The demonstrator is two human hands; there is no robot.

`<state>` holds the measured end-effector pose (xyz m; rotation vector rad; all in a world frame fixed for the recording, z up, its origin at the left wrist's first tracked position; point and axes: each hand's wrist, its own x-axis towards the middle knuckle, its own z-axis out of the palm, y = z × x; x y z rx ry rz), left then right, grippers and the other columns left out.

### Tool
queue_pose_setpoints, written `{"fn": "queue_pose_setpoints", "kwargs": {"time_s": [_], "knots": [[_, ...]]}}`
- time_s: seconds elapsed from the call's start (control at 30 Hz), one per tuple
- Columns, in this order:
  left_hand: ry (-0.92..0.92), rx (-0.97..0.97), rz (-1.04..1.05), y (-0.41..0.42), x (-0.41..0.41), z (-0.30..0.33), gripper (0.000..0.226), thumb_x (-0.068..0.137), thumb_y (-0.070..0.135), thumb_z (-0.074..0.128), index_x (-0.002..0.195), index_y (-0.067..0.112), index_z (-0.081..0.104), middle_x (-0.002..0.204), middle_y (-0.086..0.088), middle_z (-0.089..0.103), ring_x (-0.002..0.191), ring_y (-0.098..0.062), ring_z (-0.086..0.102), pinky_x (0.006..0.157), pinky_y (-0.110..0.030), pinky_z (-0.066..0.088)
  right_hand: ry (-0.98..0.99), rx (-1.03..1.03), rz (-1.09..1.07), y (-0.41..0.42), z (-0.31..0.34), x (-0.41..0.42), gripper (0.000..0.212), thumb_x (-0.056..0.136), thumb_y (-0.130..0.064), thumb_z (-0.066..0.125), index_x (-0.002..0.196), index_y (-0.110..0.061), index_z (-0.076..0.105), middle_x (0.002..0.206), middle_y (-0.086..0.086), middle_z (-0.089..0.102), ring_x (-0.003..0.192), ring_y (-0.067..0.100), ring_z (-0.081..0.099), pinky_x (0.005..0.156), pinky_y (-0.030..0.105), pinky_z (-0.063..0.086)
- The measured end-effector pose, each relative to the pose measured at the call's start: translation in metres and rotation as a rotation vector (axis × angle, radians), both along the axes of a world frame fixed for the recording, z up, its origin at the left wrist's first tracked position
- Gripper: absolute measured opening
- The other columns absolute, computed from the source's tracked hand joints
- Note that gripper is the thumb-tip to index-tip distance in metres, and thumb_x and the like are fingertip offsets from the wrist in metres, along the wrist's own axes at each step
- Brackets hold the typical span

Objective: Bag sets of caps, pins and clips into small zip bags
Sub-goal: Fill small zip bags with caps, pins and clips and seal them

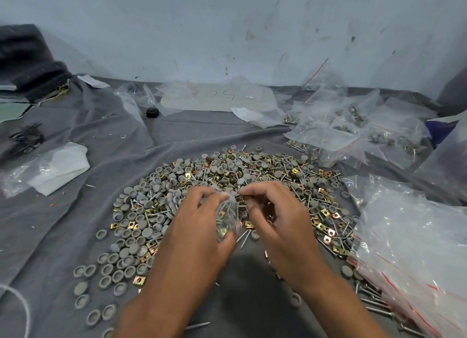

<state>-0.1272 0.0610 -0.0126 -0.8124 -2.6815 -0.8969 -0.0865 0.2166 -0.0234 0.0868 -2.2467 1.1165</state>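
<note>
Left hand (199,219) grips small clear zip bag (228,217), mouth up, pins and brass clip already inside. Right hand (275,211) pinches small brass square clip (241,198) at fingertips, just beside bag mouth, slightly right of it. Bag long axis roughly upright, tilted away from person. Mixed pile of grey round caps, steel pins, brass clips (227,176) lies directly beyond both hands on grey cloth (63,224). Judgement: clip goes leftward into mouth next. Clear sheet (214,97) at back bears red handwriting, seemingly "205".
</note>
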Motion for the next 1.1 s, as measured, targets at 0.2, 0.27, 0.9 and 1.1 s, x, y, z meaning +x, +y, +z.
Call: {"fn": "queue_pose_setpoints", "kwargs": {"time_s": [0.2,0.27,0.9,1.1], "knots": [[0.016,0.033,-0.024,0.003,0.001,0.003,0.036,0.086,0.042,0.06,0.12,0.029,0.061,0.111,0.023,0.043,0.096,0.004,0.047,0.083,-0.022,0.048,0.044,0.074,0.066,-0.006,-0.003,0.007,0.026,0.1,-0.011,0.062,0.12,-0.025,0.07,0.111,-0.012,0.062,0.105,0.002,0.061,0.088,0.01,0.042],[0.013,0.033,-0.034,0.002,0.002,0.005,0.03,0.09,0.045,0.056,0.116,0.031,0.062,0.106,0.025,0.048,0.093,0.006,0.048,0.08,-0.015,0.042,0.031,0.11,0.029,-0.006,-0.005,0.005,0.026,0.1,-0.014,0.062,0.122,-0.027,0.066,0.112,-0.015,0.061,0.105,0.0,0.059,0.089,0.009,0.041],[-0.037,0.019,0.034,-0.004,-0.002,0.009,0.028,0.084,0.034,0.068,0.113,0.033,0.068,0.089,0.035,0.044,0.081,0.018,0.045,0.07,-0.005,0.032,0.128,-0.096,-0.066,0.004,0.012,0.012,0.011,0.099,-0.024,0.065,0.108,-0.029,0.066,0.1,-0.018,0.065,0.09,0.009,0.062,0.074,0.017,0.047],[-0.045,0.021,0.004,-0.001,-0.002,0.009,0.034,0.08,0.032,0.075,0.114,0.032,0.068,0.098,0.027,0.053,0.083,0.017,0.045,0.076,-0.003,0.033,0.073,0.082,-0.049,-0.003,0.005,0.01,0.01,0.093,-0.028,0.07,0.103,-0.026,0.069,0.097,-0.02,0.062,0.092,-0.003,0.056,0.08,0.007,0.039]]}}
